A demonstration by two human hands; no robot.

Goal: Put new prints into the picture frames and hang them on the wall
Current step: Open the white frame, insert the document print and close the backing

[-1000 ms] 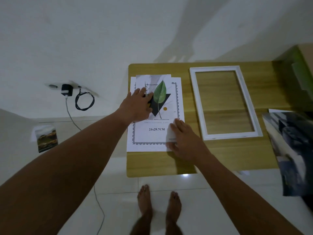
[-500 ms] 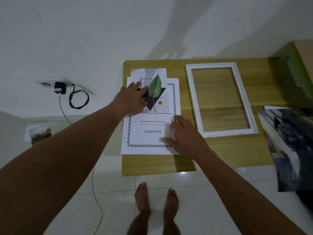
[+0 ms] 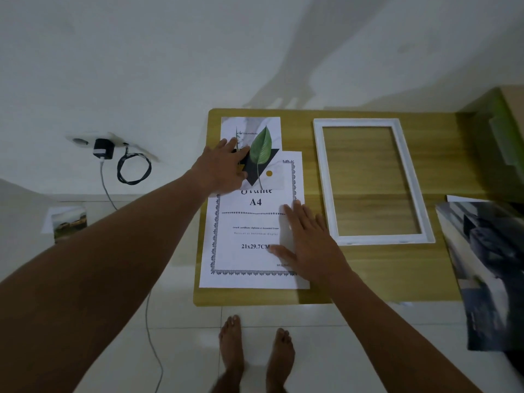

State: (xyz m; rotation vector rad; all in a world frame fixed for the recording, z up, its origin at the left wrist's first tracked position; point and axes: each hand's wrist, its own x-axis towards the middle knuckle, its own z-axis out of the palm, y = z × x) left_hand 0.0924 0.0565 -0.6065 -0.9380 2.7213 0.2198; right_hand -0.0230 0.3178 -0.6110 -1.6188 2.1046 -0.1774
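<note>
A white A4 insert sheet (image 3: 249,236) with a dark border lies on the left part of the wooden table (image 3: 368,273). A smaller leaf print (image 3: 262,148) lies across its top end and reaches toward the wall. My left hand (image 3: 219,168) rests flat on the leaf print's left side, fingers straight. My right hand (image 3: 309,245) presses flat on the insert sheet's right edge. To the right, an empty white picture frame (image 3: 320,177) lies flat on the table.
A dark glossy print (image 3: 490,273) hangs over the table's right edge, with a green box (image 3: 499,134) behind it. A charger and coiled cable (image 3: 133,168) hang on the wall at left. A photo (image 3: 69,225) lies on the floor. My bare feet stand below the table.
My left hand slid the leaf print up toward the wall, uncovering the "A4" lettering on the insert sheet. My right hand stayed flat on the sheet's right edge.
</note>
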